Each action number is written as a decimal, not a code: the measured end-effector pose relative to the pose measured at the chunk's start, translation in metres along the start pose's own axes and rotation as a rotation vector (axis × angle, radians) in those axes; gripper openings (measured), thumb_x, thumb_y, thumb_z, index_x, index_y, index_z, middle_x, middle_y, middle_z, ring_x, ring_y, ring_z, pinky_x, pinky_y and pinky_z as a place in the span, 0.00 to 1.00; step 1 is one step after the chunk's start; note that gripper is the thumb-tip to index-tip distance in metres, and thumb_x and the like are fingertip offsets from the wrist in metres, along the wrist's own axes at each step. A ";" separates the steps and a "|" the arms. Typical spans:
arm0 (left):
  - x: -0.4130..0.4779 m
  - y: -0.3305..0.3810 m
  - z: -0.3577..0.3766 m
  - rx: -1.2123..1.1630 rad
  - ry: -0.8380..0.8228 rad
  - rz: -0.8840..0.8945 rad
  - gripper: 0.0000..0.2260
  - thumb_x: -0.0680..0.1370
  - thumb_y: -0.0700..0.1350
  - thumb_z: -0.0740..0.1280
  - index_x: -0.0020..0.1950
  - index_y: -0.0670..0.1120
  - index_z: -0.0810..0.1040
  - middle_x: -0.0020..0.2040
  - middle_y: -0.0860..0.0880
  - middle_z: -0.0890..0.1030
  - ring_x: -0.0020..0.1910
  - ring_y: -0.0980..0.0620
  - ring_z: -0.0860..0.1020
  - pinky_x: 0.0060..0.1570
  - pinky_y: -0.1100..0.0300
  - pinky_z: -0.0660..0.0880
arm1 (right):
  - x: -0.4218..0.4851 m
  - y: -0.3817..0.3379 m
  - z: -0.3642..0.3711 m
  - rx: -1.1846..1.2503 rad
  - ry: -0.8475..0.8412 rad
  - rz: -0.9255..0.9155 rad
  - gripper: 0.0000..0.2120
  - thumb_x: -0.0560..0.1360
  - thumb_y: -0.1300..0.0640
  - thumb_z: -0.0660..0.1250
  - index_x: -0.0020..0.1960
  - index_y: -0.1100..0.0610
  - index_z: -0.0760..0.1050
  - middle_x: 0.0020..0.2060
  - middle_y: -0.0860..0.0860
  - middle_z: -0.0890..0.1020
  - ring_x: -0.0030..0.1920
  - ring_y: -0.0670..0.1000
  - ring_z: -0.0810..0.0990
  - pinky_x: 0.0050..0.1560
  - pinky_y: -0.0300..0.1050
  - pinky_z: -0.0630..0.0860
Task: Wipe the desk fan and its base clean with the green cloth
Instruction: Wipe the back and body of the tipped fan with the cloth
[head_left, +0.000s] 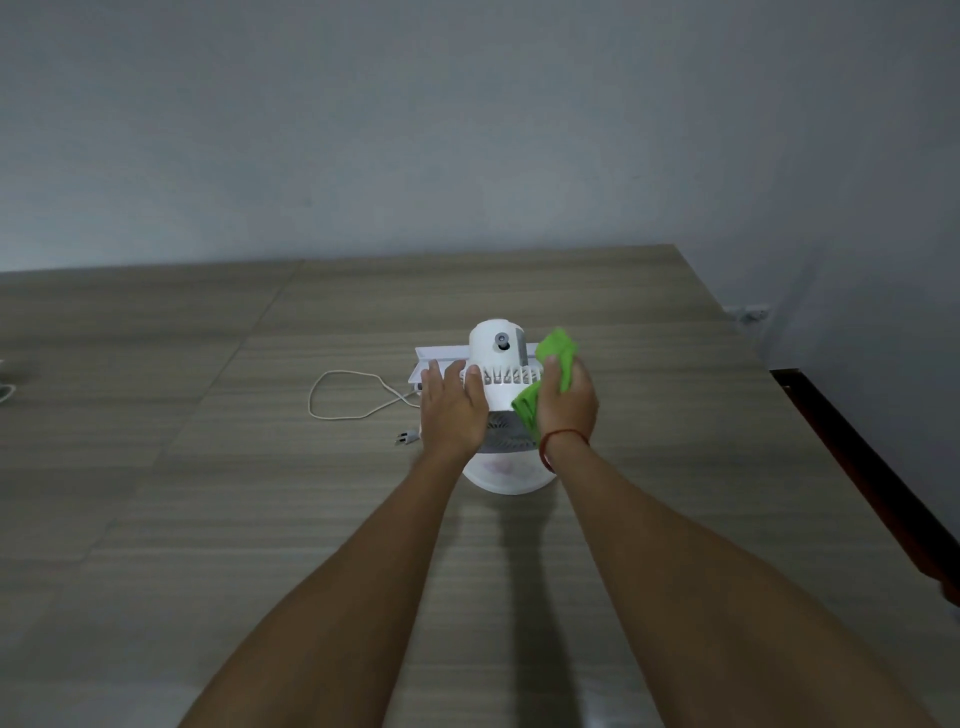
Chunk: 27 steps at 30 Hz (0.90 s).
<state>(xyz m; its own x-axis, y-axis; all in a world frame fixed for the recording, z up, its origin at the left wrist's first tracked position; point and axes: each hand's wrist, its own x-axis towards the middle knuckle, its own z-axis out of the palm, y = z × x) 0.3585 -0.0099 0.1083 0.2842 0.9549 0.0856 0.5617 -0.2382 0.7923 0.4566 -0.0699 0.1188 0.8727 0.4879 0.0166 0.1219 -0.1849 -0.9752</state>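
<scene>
White fan (500, 358) stands upright mid-desk (208, 467), seen from above: rounded motor housing w/ grey knob on top, ribbed grille below. Its round white base (511, 479) sits flat, nearest me. Green cloth (558, 356), bunched in my right hand (567, 402), is pressed vs fan's right side.

The left hand (451, 410) is stretched out in front, flat, with its fingers straight and a bit apart. Just to its right, the right hand (567, 402) grips the green cloth (558, 347) with curled fingers.
</scene>
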 end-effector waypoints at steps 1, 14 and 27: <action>0.001 -0.001 0.000 0.003 0.002 -0.009 0.25 0.81 0.54 0.47 0.66 0.40 0.72 0.69 0.33 0.69 0.73 0.36 0.61 0.70 0.41 0.60 | -0.002 -0.002 0.001 -0.032 -0.008 -0.055 0.24 0.73 0.46 0.55 0.61 0.58 0.76 0.58 0.57 0.81 0.59 0.58 0.78 0.60 0.50 0.74; 0.001 0.008 0.004 -0.018 -0.047 -0.019 0.23 0.81 0.55 0.49 0.68 0.43 0.70 0.74 0.34 0.62 0.76 0.38 0.54 0.73 0.42 0.57 | 0.011 -0.009 0.009 -0.096 -0.113 -0.395 0.17 0.76 0.70 0.59 0.64 0.67 0.74 0.64 0.61 0.77 0.69 0.57 0.72 0.70 0.43 0.63; 0.016 -0.009 -0.003 -0.003 -0.106 0.062 0.22 0.83 0.51 0.50 0.72 0.43 0.66 0.77 0.37 0.58 0.79 0.41 0.48 0.76 0.46 0.51 | 0.040 0.053 -0.024 0.125 0.098 0.409 0.15 0.79 0.58 0.61 0.57 0.69 0.76 0.55 0.65 0.81 0.56 0.63 0.80 0.54 0.51 0.75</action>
<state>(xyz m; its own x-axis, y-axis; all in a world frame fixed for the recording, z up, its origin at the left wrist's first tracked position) 0.3555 0.0080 0.1042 0.3992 0.9142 0.0703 0.5380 -0.2956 0.7894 0.5097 -0.0809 0.0734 0.8787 0.3113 -0.3618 -0.2962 -0.2389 -0.9248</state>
